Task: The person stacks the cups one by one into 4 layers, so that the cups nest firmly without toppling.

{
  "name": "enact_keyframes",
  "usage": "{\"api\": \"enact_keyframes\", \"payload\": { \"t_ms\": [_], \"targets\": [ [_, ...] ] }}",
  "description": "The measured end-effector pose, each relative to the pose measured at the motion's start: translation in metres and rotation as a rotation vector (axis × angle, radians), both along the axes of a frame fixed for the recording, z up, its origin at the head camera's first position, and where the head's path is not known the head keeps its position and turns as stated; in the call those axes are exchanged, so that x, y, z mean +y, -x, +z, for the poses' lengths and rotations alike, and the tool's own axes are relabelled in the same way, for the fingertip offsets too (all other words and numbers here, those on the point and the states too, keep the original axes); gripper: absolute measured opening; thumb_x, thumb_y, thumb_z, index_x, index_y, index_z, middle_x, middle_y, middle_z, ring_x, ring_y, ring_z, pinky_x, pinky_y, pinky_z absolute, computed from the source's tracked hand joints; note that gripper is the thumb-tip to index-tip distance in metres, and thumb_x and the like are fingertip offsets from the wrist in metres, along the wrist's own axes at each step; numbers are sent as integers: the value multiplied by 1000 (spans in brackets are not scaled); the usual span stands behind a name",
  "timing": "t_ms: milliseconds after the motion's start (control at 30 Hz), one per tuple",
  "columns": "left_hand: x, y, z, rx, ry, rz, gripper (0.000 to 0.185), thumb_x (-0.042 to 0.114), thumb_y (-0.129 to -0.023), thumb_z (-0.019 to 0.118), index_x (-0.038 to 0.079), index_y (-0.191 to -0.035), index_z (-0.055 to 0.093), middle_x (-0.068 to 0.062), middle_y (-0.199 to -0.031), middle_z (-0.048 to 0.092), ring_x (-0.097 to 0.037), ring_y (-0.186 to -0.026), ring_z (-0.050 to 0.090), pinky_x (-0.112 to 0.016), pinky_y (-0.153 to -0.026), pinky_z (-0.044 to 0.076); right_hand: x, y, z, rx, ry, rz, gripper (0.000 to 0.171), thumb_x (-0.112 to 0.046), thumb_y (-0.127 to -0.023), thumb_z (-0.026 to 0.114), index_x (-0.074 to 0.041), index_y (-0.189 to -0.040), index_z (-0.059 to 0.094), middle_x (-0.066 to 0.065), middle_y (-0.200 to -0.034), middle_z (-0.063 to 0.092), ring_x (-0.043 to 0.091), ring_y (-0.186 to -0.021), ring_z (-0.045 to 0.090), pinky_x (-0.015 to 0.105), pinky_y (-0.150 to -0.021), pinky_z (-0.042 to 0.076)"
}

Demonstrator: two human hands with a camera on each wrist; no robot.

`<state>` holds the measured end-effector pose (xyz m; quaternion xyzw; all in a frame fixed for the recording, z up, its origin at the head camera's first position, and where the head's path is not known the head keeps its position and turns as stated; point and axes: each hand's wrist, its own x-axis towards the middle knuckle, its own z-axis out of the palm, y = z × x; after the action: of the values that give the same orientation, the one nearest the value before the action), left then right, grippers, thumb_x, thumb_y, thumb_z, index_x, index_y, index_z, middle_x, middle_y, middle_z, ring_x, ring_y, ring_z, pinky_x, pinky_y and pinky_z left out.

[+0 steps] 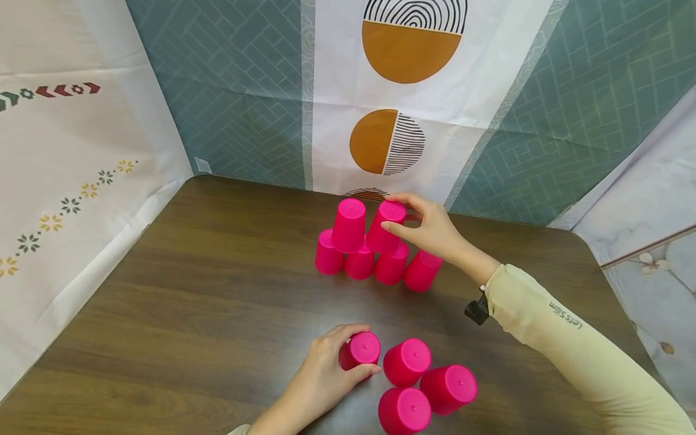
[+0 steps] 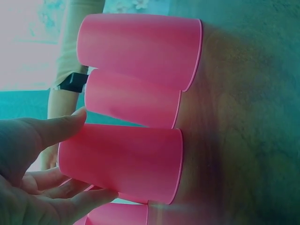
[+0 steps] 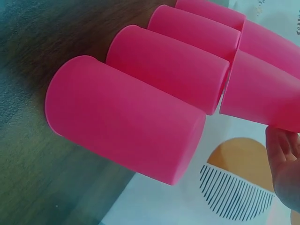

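Several pink cups stand upside down in a row at the back of the table, the rightmost cup (image 1: pixel 423 271) among them. Two more sit on top of that row: a left upper cup (image 1: pixel 348 226) and a right upper cup (image 1: pixel 385 228). My right hand (image 1: pixel 429 228) holds this right upper cup between thumb and fingers, its rim at the tops of the lower cups. Nearer the front, my left hand (image 1: pixel 330 367) grips a single upside-down cup (image 2: pixel 122 161) around its sides. In the left wrist view, thumb and fingers lie on opposite sides of it.
Right of my left hand, three upside-down pink cups stand close together: one behind (image 1: pixel 406 362), one at the right (image 1: pixel 449 389) and one in front (image 1: pixel 405 411). A patterned cloth (image 1: pixel 255 121) hangs behind the wooden table (image 1: pixel 190 290). A white cloth (image 1: pixel 81 211) hangs at the left.
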<state>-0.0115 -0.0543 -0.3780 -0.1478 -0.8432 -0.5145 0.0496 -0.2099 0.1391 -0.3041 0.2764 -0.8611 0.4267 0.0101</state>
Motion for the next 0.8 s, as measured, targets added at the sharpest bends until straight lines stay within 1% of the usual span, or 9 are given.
{"api": "enact_keyframes", "payload": {
  "t_ms": [100, 233, 300, 533, 800],
  "targets": [
    [0, 0, 1, -13, 4, -5, 46, 19, -71, 82, 8, -112, 63, 1, -106, 65, -15, -97, 61, -29, -84, 51, -1, -1, -1, -3, -2, 9, 50, -25, -81, 74, -12, -125, 56, 3, -123, 60, 19, -107, 57, 35, -93, 48],
    [-1, 1, 2, -47, 18, -18, 46, 19, -72, 81, 8, -113, 63, 0, -107, 64, -15, -98, 60, -29, -84, 50, -1, -4, -1, -12, -20, 4, 49, -26, -82, 73, -14, -126, 55, 1, -122, 60, 16, -107, 56, 34, -93, 48],
    [-1, 1, 2, -51, 29, -23, 47, 19, -72, 81, 8, -114, 62, -1, -107, 64, -16, -98, 60, -29, -85, 50, -1, -6, 0, -13, -35, 4, 49, -26, -83, 72, -14, -127, 54, 1, -122, 59, 17, -108, 56, 35, -93, 48],
    [-3, 1, 2, -22, 45, -29, 47, 17, -71, 81, 6, -113, 62, -1, -105, 64, -15, -96, 60, -29, -84, 50, -5, -12, 0, 45, -125, 11, 59, -24, -84, 70, -9, -135, 45, 7, -127, 54, 22, -110, 55, 39, -91, 50],
    [-2, 3, 1, -5, 57, -38, 47, 17, -71, 82, 4, -112, 62, -2, -104, 64, -15, -95, 60, -29, -83, 51, -2, -12, -4, 12, -97, 0, 63, -25, -82, 72, -13, -137, 42, 4, -126, 53, 19, -111, 54, 38, -93, 48]
  ]
}}
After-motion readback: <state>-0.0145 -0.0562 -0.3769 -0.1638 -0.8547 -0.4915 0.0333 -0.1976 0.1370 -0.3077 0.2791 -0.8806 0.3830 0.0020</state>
